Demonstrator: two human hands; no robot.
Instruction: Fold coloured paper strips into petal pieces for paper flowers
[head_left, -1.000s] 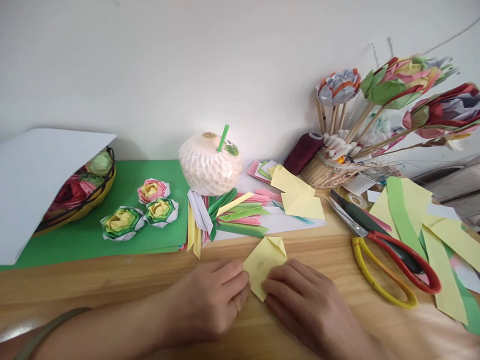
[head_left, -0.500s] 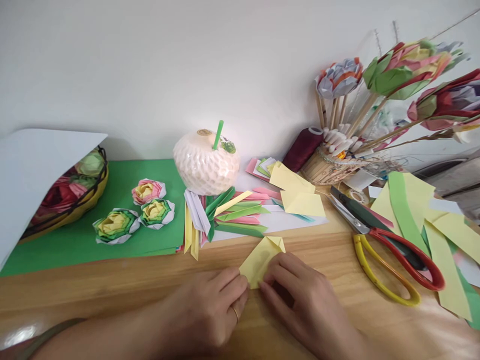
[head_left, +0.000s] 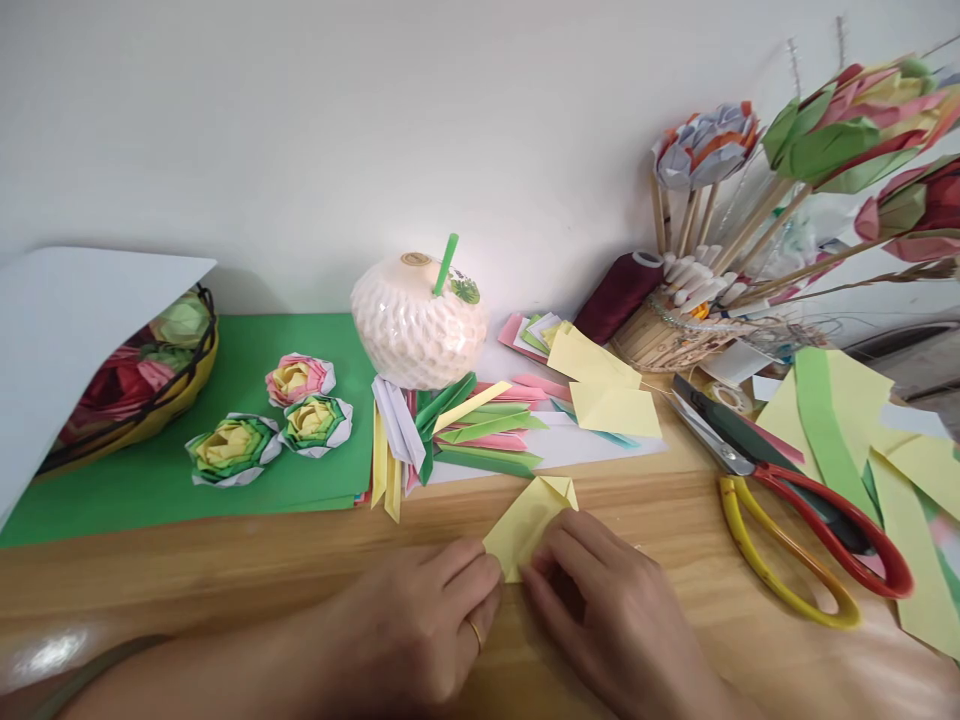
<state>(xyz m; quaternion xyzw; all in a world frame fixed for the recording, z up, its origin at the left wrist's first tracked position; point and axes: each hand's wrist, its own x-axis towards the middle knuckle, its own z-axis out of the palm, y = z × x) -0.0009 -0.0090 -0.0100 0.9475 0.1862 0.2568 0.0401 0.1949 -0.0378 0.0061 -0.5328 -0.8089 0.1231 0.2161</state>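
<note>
A small yellow paper (head_left: 525,522) with a folded flap at its top right corner lies on the wooden table, between my two hands. My left hand (head_left: 431,615), with a ring on one finger, has its curled fingertips pinched on the paper's left lower edge. The fingers of my right hand (head_left: 604,600) are bent and grip the paper's right side, the thumb near its bottom corner. Both hands partly cover the lower edge of the sheet.
Folded paper strips (head_left: 487,430) lie behind the hands. Scissors with red and yellow handles (head_left: 795,530) rest at the right beside paper scraps (head_left: 832,420). Three paper flowers (head_left: 315,425) sit on green paper (head_left: 300,330). A white textured pot (head_left: 420,325) stands behind.
The view has shifted slightly, so objects at the right appear farther right. Both hands keep nearly the same hold on the yellow paper.
</note>
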